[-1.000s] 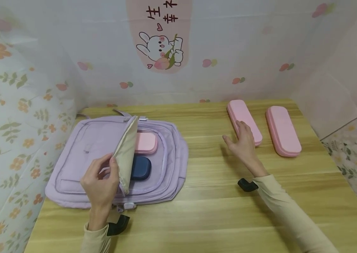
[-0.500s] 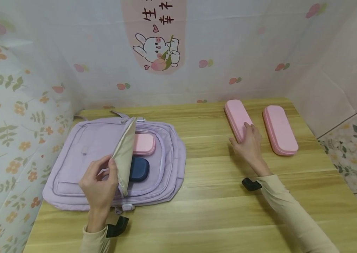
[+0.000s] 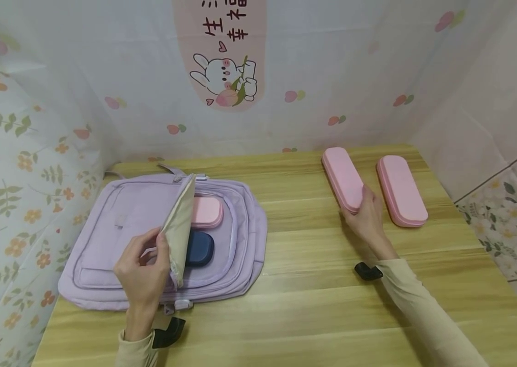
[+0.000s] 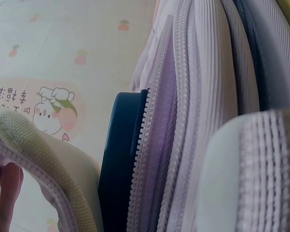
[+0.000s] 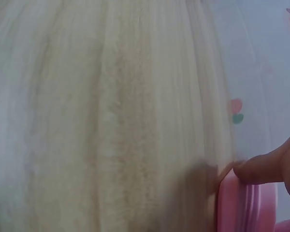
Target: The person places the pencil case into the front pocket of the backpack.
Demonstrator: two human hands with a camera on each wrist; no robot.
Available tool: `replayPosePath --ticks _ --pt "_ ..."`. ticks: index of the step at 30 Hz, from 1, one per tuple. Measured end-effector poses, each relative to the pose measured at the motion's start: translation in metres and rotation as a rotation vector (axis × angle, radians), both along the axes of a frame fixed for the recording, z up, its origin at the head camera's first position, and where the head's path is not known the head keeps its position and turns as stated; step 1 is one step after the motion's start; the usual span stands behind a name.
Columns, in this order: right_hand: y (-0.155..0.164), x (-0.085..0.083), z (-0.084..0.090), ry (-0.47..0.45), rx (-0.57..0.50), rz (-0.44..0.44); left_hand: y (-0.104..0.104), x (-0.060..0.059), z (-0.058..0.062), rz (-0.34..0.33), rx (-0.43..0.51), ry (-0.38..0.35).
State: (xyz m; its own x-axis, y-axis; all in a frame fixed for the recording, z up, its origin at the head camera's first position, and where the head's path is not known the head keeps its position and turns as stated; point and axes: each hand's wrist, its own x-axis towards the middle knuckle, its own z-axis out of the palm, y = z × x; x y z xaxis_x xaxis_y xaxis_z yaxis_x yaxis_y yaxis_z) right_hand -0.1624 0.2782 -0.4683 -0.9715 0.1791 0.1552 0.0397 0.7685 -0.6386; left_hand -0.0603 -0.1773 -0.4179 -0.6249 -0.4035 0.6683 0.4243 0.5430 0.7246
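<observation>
Now our right hand has closed round the near end of the left pink case.
Its long axis runs away from us, right of the backpack on the desk; our left hand pinches the flap open.

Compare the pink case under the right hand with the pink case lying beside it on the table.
The nearer pink case is gripped at its near end by the right hand; the outer pink case lies untouched. The gripped case sits closer to the purple backpack, the outer one closer to the table's right edge. The hand covers the gripped case's near end, while the outer case shows whole. Both are long, rounded, closed, pink, and lie nearly parallel on the wooden table.
</observation>
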Motion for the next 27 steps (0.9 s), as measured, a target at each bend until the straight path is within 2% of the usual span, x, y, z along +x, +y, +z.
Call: replayPosePath --ticks 5,10,17,27 --pt "0.001 -0.001 -0.003 -0.009 -0.040 -0.047 0.000 -0.001 0.001 -0.001 -0.004 0.015" --pt "0.001 0.001 -0.008 0.029 -0.075 -0.098 0.001 0.000 0.001 -0.009 0.001 0.026" --pt "-0.002 0.010 -0.010 0.067 -0.075 -0.104 0.001 0.001 0.000 -0.021 -0.012 0.038" --pt "-0.013 0.016 0.005 0.029 -0.068 -0.078 0.005 0.004 0.007 -0.035 -0.017 0.067"
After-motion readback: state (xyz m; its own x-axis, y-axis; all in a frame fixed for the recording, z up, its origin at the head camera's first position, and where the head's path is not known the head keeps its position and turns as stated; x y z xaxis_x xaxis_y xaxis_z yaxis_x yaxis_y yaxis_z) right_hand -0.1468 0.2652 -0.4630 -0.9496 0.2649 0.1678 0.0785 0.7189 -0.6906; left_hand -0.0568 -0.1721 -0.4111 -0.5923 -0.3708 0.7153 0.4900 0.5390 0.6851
